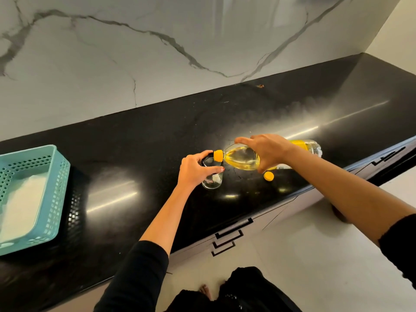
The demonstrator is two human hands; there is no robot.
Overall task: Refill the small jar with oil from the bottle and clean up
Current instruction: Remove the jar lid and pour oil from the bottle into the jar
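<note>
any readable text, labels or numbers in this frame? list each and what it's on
Nothing legible in the head view.
Label on the oil bottle: yellow band with dark print at its lower edge, too blurred to read.
Low on the small jar: a reddish mark, too small to read.
Loose yellow cap and teal basket: no text visible.

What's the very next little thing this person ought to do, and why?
Probably tip the bottle slightly further. The right hand holds it nearly level, its yellow spout at the mouth of the jar, which the left hand steadies upright on the counter. Its cap lies off beside it, and the jar looks empty.
</note>
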